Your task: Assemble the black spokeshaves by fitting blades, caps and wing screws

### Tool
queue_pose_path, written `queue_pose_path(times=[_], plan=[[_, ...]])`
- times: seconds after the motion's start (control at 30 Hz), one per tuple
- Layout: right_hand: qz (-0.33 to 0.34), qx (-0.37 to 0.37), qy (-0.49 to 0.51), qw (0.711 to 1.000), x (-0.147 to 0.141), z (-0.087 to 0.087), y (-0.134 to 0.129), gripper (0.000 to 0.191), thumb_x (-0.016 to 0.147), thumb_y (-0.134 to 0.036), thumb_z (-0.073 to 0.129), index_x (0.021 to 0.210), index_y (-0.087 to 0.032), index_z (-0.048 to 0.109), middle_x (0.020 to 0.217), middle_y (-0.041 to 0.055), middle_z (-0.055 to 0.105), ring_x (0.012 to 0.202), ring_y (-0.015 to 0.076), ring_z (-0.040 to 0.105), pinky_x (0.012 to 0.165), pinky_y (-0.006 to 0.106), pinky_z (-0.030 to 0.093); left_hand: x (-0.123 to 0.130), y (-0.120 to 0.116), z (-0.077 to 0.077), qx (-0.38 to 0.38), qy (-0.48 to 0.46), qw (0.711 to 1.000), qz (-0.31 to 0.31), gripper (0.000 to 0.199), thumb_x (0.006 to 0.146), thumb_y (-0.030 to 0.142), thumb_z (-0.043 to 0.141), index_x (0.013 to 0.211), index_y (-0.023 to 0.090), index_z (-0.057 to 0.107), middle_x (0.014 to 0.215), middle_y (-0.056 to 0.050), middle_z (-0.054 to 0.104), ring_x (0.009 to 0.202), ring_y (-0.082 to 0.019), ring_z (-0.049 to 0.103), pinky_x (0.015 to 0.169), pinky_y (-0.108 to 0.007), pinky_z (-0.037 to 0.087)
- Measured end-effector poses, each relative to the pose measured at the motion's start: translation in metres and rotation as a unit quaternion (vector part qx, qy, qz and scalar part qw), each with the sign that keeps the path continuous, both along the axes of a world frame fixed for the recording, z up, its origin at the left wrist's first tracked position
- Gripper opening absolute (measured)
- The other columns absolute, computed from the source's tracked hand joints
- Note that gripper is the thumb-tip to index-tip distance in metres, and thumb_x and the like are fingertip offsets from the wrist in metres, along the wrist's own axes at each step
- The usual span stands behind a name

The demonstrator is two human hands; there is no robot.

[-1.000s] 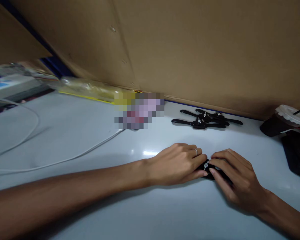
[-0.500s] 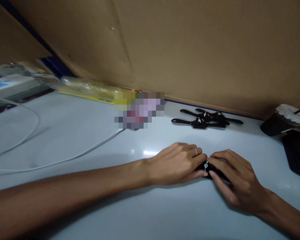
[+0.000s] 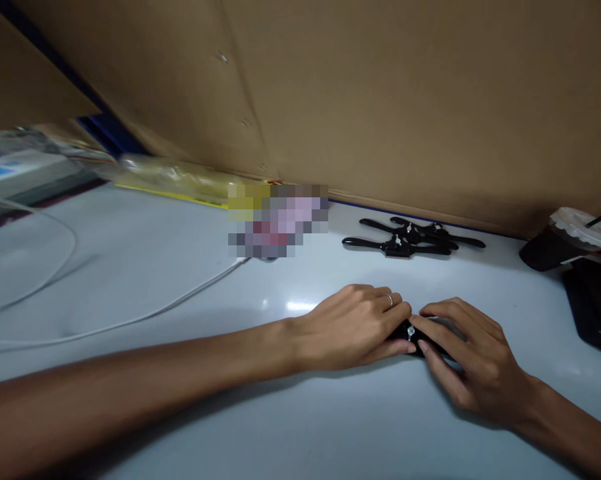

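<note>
My left hand [image 3: 363,327], wearing a ring, is closed around the left part of a black spokeshave [image 3: 411,331] low over the light table [image 3: 290,427]. From the other side, my right hand [image 3: 475,363] grips its right part, thumb in front and fingers over the top. A silver screw shows at the tool's middle, between the two hands; most of both handles is covered by my fingers. Behind my hands lies a group of three more black spokeshaves [image 3: 397,252], overlapping on the table with silver screws facing up.
At the right stands a lidded cup [image 3: 544,252] of dark drink with a straw, beside a black object [image 3: 587,310]. A white cable [image 3: 180,297] runs left from a blurred-out item [image 3: 285,220]. Clear plastic wrap [image 3: 180,173] lies along the brown cardboard wall [image 3: 405,100].
Both hands keep their hold on the spokeshave; the right fingers shift very slightly. The view has moved a touch, and all else stays in place.
</note>
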State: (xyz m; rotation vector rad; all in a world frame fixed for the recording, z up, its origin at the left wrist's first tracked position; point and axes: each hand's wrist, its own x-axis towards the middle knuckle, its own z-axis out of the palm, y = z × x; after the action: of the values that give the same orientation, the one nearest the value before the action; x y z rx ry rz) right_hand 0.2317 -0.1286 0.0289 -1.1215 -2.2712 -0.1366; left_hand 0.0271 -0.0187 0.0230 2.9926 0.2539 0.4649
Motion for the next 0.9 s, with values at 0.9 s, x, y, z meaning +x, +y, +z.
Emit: queue_pose_path(times=[0.9], plan=[[0.028,0.032,-0.084,0.996,-0.0044,0.0036,-0.0032,0.029,0.096,-0.003,0.048,0.114,-0.008,0.070,0.101,0.0151,0.071,0.092,0.0255,0.057,0.077,0.039,0.053,-0.0001,0.0001,0.0019,0.006,0.007,1.000,-0.015,0.035,0.108,0.043,0.040,0.093,0.017,0.057,0.083,-0.002,0.065,0.070,-0.017,0.060,0.062,-0.032,0.049]])
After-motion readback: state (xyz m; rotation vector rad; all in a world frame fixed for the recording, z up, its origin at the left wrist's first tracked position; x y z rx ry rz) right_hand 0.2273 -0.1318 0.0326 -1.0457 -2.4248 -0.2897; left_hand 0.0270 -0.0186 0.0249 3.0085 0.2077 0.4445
